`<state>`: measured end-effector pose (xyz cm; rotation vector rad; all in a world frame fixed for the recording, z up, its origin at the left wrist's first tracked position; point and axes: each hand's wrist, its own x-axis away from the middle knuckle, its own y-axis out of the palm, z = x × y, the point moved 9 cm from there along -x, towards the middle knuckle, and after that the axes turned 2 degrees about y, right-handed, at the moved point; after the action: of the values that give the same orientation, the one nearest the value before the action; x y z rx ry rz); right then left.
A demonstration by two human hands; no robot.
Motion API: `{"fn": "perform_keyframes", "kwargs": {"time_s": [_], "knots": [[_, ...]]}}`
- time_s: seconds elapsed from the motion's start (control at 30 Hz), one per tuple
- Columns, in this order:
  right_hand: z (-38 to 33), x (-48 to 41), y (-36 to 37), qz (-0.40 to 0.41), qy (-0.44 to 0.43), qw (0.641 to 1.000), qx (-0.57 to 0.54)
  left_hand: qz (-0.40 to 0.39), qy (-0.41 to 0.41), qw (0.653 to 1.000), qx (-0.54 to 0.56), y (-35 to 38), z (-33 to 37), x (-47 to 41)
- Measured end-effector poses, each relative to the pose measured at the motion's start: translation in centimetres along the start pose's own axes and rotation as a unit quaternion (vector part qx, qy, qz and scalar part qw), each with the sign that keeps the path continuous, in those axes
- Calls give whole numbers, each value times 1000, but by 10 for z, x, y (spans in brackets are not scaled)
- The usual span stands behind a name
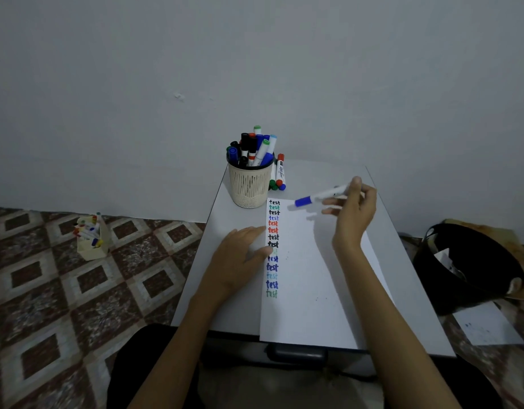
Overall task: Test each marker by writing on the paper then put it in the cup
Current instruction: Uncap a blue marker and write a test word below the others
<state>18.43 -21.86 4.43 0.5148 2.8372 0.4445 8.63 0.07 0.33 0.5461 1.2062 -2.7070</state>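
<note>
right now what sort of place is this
Probably a room in a home rather than an office: a small white table set against a bare wall, a patterned tile floor, and a black bin beside the table.

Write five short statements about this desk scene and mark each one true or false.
1. The right hand holds a blue-capped marker. True.
2. The cup is empty. False: it is crammed with markers.
3. The left hand rests flat at the left edge of the paper. True.
4. The paper is blank. False: a column of "test" words runs down its left side.
5. Every marker is in the cup. False: a few loose markers lie on the table beside it.
</note>
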Motion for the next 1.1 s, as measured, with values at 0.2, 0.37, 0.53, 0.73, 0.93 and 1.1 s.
{"fn": "perform_keyframes", "kwargs": {"time_s": [0.2,0.37,0.53,0.73,0.93,1.1], "knots": [[5,72,16,-150,87,984,-28,14,35,999,-7,-7,16,2],[22,108,39,-246,125,961,17,20,78,997,14,-10,30,9],[34,118,46,-289,141,944,70,-4,72,997,20,-5,28,13],[28,121,53,-320,155,933,47,9,91,996,17,-11,34,16],[16,118,55,-342,136,929,47,24,83,994,62,-18,38,17],[-2,114,52,-325,85,937,100,41,91,993,56,-21,38,18]]}}
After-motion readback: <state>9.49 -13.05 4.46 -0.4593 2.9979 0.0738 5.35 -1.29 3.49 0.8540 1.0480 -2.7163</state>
